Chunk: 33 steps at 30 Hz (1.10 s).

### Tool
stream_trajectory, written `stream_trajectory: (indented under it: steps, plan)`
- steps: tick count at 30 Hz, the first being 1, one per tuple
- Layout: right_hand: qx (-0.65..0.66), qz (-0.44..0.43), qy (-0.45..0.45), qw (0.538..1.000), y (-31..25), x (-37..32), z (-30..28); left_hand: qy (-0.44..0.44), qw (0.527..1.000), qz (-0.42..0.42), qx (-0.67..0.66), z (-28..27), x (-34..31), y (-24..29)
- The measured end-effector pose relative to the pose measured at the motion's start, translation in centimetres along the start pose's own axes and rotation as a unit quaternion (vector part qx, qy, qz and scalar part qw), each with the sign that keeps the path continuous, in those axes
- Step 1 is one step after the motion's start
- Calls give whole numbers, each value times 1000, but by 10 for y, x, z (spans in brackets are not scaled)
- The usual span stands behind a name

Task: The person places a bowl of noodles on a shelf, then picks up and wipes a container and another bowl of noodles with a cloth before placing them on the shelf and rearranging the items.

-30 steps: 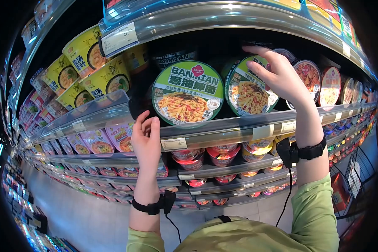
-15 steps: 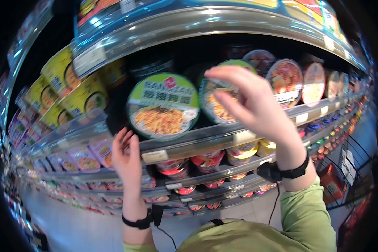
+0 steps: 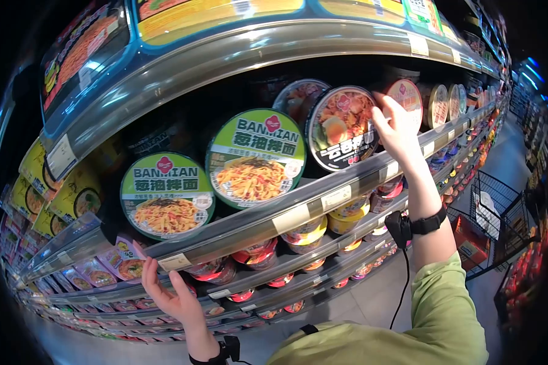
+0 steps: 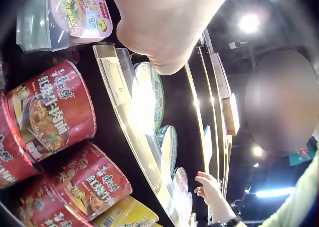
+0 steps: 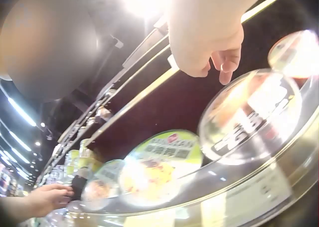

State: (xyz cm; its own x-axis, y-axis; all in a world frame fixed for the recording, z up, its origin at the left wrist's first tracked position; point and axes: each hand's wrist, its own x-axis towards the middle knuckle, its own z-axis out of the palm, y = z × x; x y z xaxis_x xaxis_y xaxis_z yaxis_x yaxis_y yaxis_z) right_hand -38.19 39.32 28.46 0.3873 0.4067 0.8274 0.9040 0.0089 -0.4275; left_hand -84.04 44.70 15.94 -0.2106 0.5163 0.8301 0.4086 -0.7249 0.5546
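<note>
My right hand (image 3: 397, 129) reaches to the right edge of a black-rimmed instant noodle bowl (image 3: 342, 131), its fingers loosely bent and holding nothing. In the right wrist view, its fingertips hang just above that bowl's lid (image 5: 251, 119). Two green-lidded noodle bowls, a nearer one (image 3: 256, 159) and a lower left one (image 3: 167, 196), lean with their lids facing out on the same shelf. My left hand (image 3: 175, 299) has its fingers extended beside the shelf's front edge, below the lower left green bowl, and grips nothing.
A pink-lidded bowl (image 3: 404, 103) stands right of my right hand. Yellow noodle tubs (image 3: 76, 198) are stacked at the left. A metal shelf edge (image 3: 249, 45) runs overhead. Red noodle tubs (image 4: 55, 110) sit below. A black wire cart (image 3: 499, 213) stands at lower right.
The head view has swung right along the shelf. My right hand has moved from in front of the right green bowl to the black-rimmed bowl. My left hand stays near the shelf edge.
</note>
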Motion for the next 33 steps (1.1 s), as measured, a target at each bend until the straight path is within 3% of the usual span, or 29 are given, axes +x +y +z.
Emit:
stream_trajectory:
  steps: [2, 7, 14, 21, 33]
  plan:
    - [-9, -54, 21, 998, 0, -2, 4, -5, 1000, -6, 14, 4, -12, 6]
    - [17, -89, 30, 995, 0, 1, 6, -1, 998, -63, 4, 13, -41, 18]
    - [107, -77, -14, 991, 2, 2, 5, 2, 997, -75, 18, 17, -66, 35]
    - [69, -107, -10, 992, 7, -3, 6, 8, 995, -78, 55, 16, -92, 43]
    - [112, -128, -26, 985, 1, -6, 3, 4, 993, -93, 67, 34, -106, 68]
